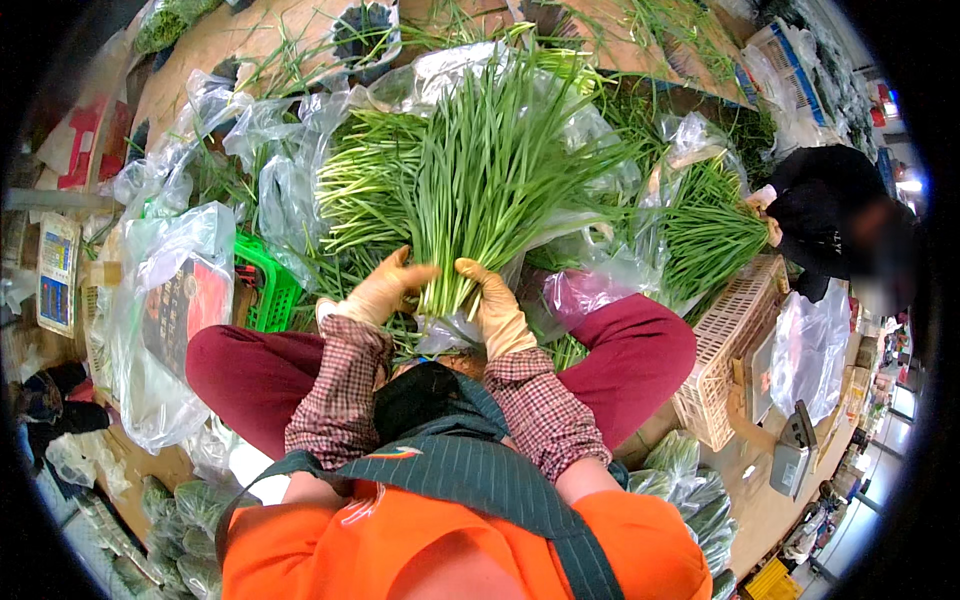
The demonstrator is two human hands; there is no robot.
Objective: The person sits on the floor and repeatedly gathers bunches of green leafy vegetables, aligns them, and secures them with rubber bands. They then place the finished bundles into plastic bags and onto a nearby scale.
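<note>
A large bunch of long green garlic chives [480, 172] fans out in front of me, its pale stem ends towards my body. My left hand [386, 289], in a cream glove, is at the left of the stem ends, thumb stretched across them; its fingers are partly hidden, so its hold is unclear. Gloved alike, my right hand [487, 300] grips the right side of the same stem ends. Another pile of chives [367, 172], paler at its ends, lies beside and partly under the bunch at the left. Clear plastic sheeting [450, 71] shows behind the bunch.
A green plastic basket [274, 289] and a plastic-wrapped box [187, 300] stand at the left. At the right, a co-worker [832, 210] holds chives [712, 225] above a beige plastic crate [735, 352]. Bagged greens [690, 495] lie at the lower right, near a small grey scale-like device [793, 454].
</note>
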